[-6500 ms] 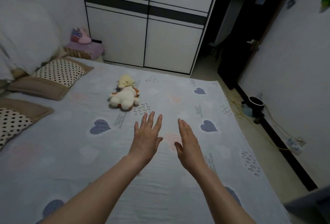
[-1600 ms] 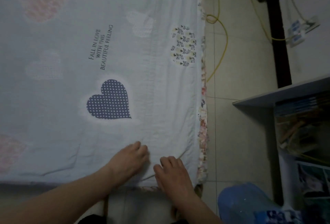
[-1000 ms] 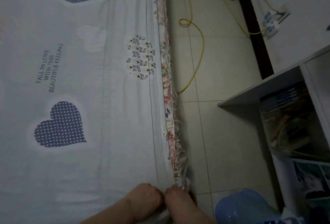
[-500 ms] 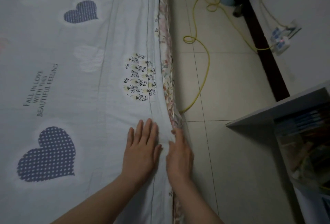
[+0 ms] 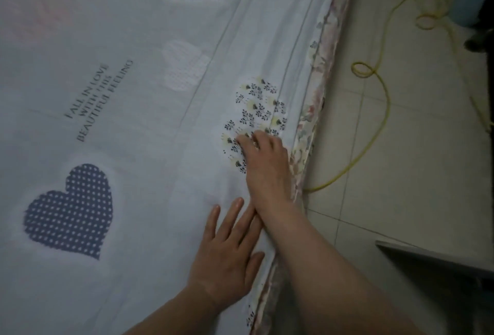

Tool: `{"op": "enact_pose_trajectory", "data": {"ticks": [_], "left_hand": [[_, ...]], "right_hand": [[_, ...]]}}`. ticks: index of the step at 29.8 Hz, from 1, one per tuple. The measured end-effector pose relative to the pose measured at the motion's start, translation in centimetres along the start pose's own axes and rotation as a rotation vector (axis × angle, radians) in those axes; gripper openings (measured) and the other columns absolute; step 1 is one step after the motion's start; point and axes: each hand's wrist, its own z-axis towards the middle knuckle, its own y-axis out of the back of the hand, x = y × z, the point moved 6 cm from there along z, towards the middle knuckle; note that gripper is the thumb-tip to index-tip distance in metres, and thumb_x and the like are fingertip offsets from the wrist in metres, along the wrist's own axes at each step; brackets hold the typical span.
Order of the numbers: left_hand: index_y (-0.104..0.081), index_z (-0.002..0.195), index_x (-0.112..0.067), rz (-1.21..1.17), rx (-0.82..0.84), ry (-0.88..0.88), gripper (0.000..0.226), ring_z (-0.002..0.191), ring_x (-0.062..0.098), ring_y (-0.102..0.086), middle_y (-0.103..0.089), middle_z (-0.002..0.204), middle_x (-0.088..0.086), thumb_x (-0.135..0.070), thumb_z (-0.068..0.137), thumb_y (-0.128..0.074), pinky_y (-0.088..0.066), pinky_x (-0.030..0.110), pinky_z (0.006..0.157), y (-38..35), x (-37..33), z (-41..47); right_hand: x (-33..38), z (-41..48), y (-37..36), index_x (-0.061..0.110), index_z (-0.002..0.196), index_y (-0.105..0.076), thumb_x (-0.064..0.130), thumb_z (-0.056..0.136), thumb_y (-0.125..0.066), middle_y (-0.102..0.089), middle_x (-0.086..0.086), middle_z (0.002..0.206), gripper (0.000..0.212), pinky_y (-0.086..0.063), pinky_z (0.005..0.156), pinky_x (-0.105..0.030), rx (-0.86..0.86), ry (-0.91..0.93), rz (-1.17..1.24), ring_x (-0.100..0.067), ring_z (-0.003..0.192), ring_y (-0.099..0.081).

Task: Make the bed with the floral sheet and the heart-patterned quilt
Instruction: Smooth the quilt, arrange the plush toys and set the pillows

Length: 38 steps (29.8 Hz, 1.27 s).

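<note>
Over on the left the heart-patterned quilt lies flat across the bed, with the dotted navy heart and the printed lettering both sitting without any creases, so that part looks sorted.

Moving toward the bed's right edge, the left hand is pressed palm-down on the quilt, fingers straight and slack, gripping nothing. Half a second back the two hands were side by side here. Now the right hand has slid on ahead along the edge and sits on the little flowery heart patch, fingertips pushing into the cloth, not pinching anything as far as I can see. So it's a smoothing pass running up the side, left hand trailing.

Right at the bed's edge the floral sheet peeks out as a thin strip from under the quilt and hangs over the side. Beyond that a yellow cable loops on the tiled floor.

My read: both layers are on, this is just final tidying, and the stretch of edge ahead of the right hand probably still wants a pass.
</note>
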Motion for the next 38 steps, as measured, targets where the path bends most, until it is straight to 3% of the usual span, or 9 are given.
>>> {"op": "enact_pose_trajectory", "data": {"ticks": [5,9,12,15,23,27,30,35,38], "left_hand": [[-0.054,0.14,-0.015,-0.098,-0.031,0.067,0.057,0.142,0.026,-0.037,-0.044,0.151,0.003,-0.045,0.092,-0.048,-0.026,0.053,0.112,0.8,0.9,1.1],[-0.062,0.094,-0.018,-0.158,-0.293,0.174,0.014,0.081,0.025,-0.062,-0.058,0.09,0.001,-0.026,0.087,-0.053,-0.036,0.036,0.078,6.2,2.7,6.1],[-0.061,0.126,-0.018,-0.092,-0.329,0.284,0.04,0.12,0.031,-0.055,-0.061,0.125,0.006,-0.025,0.089,-0.047,-0.037,0.046,0.103,7.6,6.9,13.8],[-0.035,0.152,-0.024,-0.041,-0.131,0.35,0.059,0.149,0.03,-0.02,-0.033,0.158,0.002,-0.033,0.093,-0.036,-0.014,0.059,0.118,5.4,9.2,17.7],[-0.039,0.15,-0.025,0.023,-0.251,0.335,0.065,0.149,0.029,-0.02,-0.029,0.16,-0.001,-0.02,0.088,-0.059,-0.017,0.062,0.116,3.8,10.1,18.5],[-0.042,0.149,-0.023,0.042,-0.311,0.341,0.064,0.147,0.031,-0.026,-0.033,0.158,0.001,-0.01,0.09,-0.063,-0.021,0.063,0.112,4.0,10.0,18.9],[-0.043,0.148,-0.023,0.056,-0.319,0.346,0.062,0.147,0.032,-0.027,-0.034,0.157,0.002,-0.01,0.09,-0.061,-0.022,0.063,0.112,4.0,10.1,18.9],[-0.04,0.149,-0.024,0.063,-0.308,0.346,0.072,0.146,0.033,-0.028,-0.034,0.157,0.002,-0.008,0.085,-0.068,-0.021,0.062,0.113,3.6,10.0,18.5],[-0.042,0.149,-0.023,0.062,-0.313,0.364,0.071,0.145,0.034,-0.029,-0.035,0.157,0.003,-0.008,0.084,-0.069,-0.022,0.063,0.113,3.6,10.5,18.4]], "right_hand": [[-1.8,0.6,-2.8,0.029,0.131,-0.055,-0.006,0.071,-0.072,-0.044,-0.001,0.132,0.072,-0.047,0.091,-0.04,0.006,-0.005,0.047,-0.025,0.114,-0.041],[-1.9,-0.1,-2.8,0.028,0.131,-0.057,0.0,0.069,-0.075,-0.042,-0.002,0.133,0.07,-0.049,0.094,-0.04,0.024,-0.027,0.075,-0.025,0.113,-0.041],[-2.7,0.1,-3.0,0.021,0.128,-0.052,0.013,0.083,-0.069,-0.042,-0.003,0.134,0.049,-0.044,0.098,-0.039,-0.022,-0.073,0.09,-0.025,0.113,-0.042],[-2.4,-0.3,-2.6,0.011,0.126,-0.06,0.017,0.091,-0.048,-0.044,-0.007,0.132,0.037,-0.04,0.096,-0.04,-0.06,-0.081,0.093,-0.028,0.11,-0.046],[-1.7,3.4,-0.4,0.016,0.109,-0.065,0.017,0.092,-0.041,-0.057,-0.002,0.113,0.029,-0.047,0.09,-0.037,0.059,-0.107,0.187,-0.023,0.101,-0.053],[-4.1,8.6,0.8,0.024,0.111,-0.066,0.017,0.094,-0.058,-0.055,-0.009,0.13,0.02,-0.033,0.105,-0.05,-0.072,-0.369,0.138,-0.035,0.132,-0.042],[-4.1,11.1,-0.2,0.032,0.105,-0.065,0.02,0.089,-0.047,-0.047,-0.004,0.141,0.027,-0.03,0.106,-0.055,-0.037,-0.393,0.204,-0.036,0.137,-0.032],[-7.3,13.6,1.2,0.038,0.111,-0.065,0.014,0.1,-0.052,-0.053,0.012,0.114,0.03,-0.035,0.103,-0.029,-0.085,-0.585,0.557,-0.022,0.108,-0.046],[-8.6,14.1,1.9,0.021,0.106,-0.071,0.006,0.092,-0.063,-0.057,-0.006,0.11,0.022,-0.033,0.083,-0.01,-0.068,-0.467,0.388,-0.021,0.098,-0.056]]}}
